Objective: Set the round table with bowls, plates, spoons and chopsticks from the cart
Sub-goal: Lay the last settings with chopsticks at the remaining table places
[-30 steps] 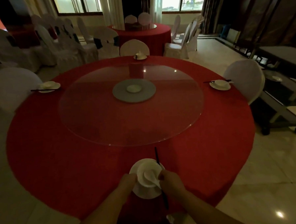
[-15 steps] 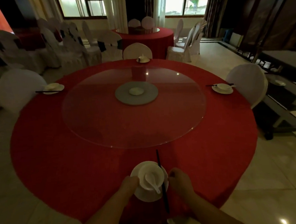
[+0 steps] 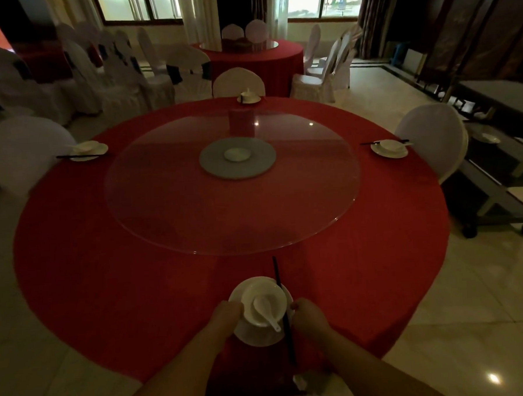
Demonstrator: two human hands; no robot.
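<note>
At the near edge of the red round desk (image 3: 106,266), the left hand (image 3: 227,316) pinches the white plate (image 3: 252,337) under a bowl (image 3: 264,303) holding a spoon (image 3: 264,308). The right hand (image 3: 307,315) touches the plate's rim beside black chopsticks (image 3: 282,305); its grip is curled, fingertips hidden. Dim light blurs the details.

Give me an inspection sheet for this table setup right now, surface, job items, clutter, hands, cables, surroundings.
Surface: round table in red cloth, glass turntable at the centre.
Job's things: near setting has plate, bowl with spoon inside, chopsticks along its right. Three more settings: left, far, right.
Clutter: nothing seen.
Hands: left hand and right hand rest against the near plate's sides.
Cables: nothing seen.
Surroundings: white-covered chairs, cart at right, second red table behind.
</note>
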